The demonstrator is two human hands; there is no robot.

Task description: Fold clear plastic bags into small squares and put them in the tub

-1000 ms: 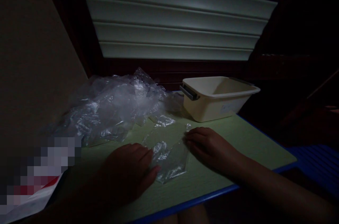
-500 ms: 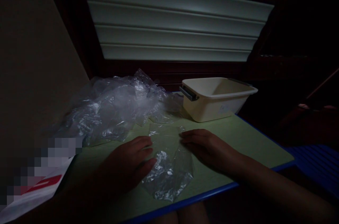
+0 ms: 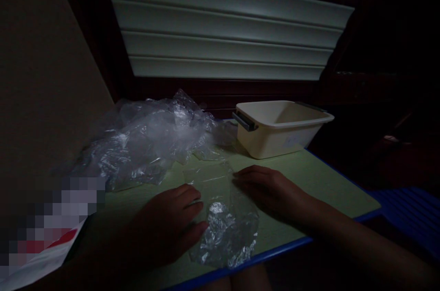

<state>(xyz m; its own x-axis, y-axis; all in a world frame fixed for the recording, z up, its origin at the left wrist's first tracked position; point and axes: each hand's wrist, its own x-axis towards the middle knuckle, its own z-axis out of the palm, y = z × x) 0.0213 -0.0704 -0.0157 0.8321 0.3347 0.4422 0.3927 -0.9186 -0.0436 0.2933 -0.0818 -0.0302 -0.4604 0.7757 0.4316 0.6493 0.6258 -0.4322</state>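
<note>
A clear plastic bag (image 3: pixel 225 227) lies on the pale green table (image 3: pixel 295 194), crinkled and shiny at its near end and flatter at its far end. My left hand (image 3: pixel 175 220) rests at the bag's left side, fingers apart and fingertips on or beside the film. On the other side, my right hand (image 3: pixel 271 185) lies low with fingers stretched out, their tips by the bag's right edge. Neither hand grips anything that I can see. Beyond my left hand is a large heap of clear plastic bags (image 3: pixel 151 140).
A cream plastic bin (image 3: pixel 278 137) with dark handles stands at the table's back right. The table has a blue edge. Something white and red (image 3: pixel 58 249), partly pixelated, is at the lower left. A blue slatted surface (image 3: pixel 409 213) lies at the right, below the table.
The bag has turned a little, its near end shifting right and toward the table's front edge. My left hand has moved slightly nearer and right; my right hand has barely moved.
</note>
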